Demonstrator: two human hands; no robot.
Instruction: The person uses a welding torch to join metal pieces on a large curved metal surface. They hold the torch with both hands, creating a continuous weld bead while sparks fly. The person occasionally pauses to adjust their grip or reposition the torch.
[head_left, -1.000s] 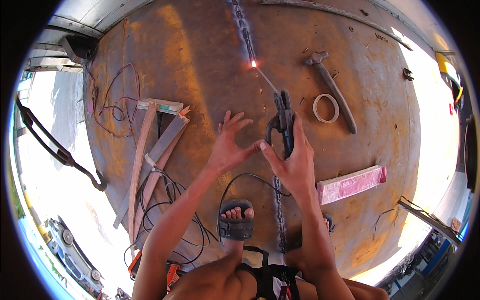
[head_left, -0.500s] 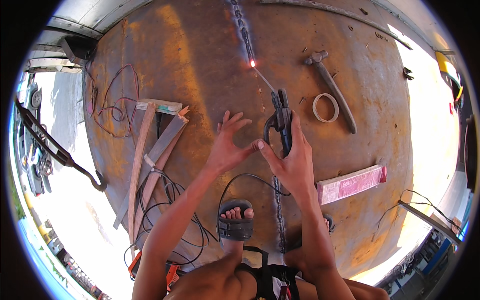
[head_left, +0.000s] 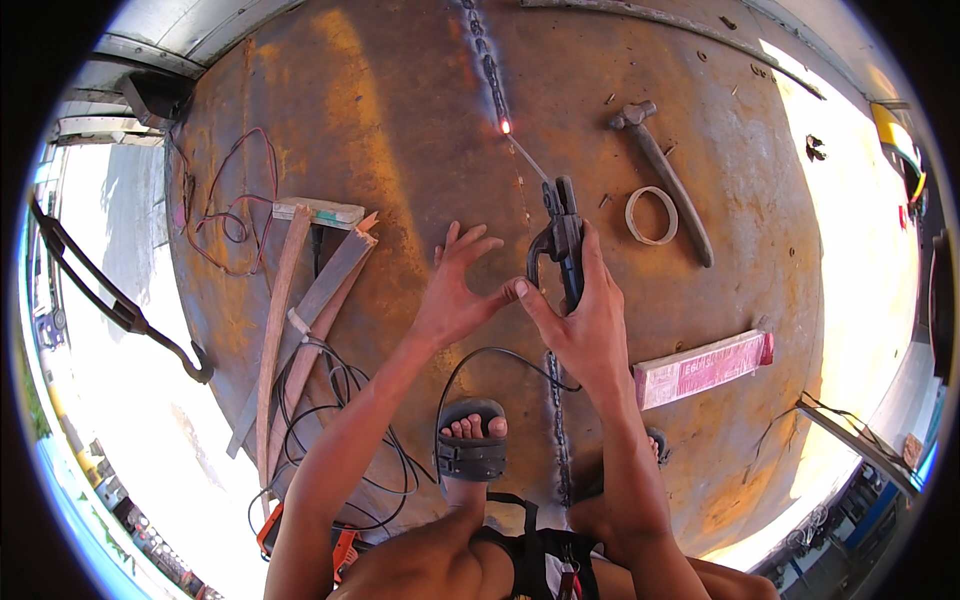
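Note:
My right hand [head_left: 588,318] is wrapped round a black welding electrode holder [head_left: 567,245]. From its jaws a thin welding rod [head_left: 528,159] slants up to a glowing red spot [head_left: 506,127] at the near end of the far weld bead [head_left: 490,80]. My left hand [head_left: 455,285] hovers left of the holder, fingers spread and holding nothing; its thumb tip meets or nearly meets my right thumb. Beneath lies a rusty steel plate [head_left: 440,140]. Another weld bead [head_left: 557,420] runs below my right hand, and my forearm partly covers the seam's surroundings.
Right of the holder lie a hammer [head_left: 665,180], a pale ring [head_left: 651,216] and a pink-and-white box [head_left: 703,369]. At left are wooden pieces [head_left: 285,330], coiled black cable [head_left: 345,385] and thin red wire [head_left: 235,215]. My sandalled foot [head_left: 472,440] rests near the seam.
My hands, the electrode holder and the rod keep their places. The glow at the rod's tip looks slightly smaller. A vehicle at the far left rim has mostly passed out of view.

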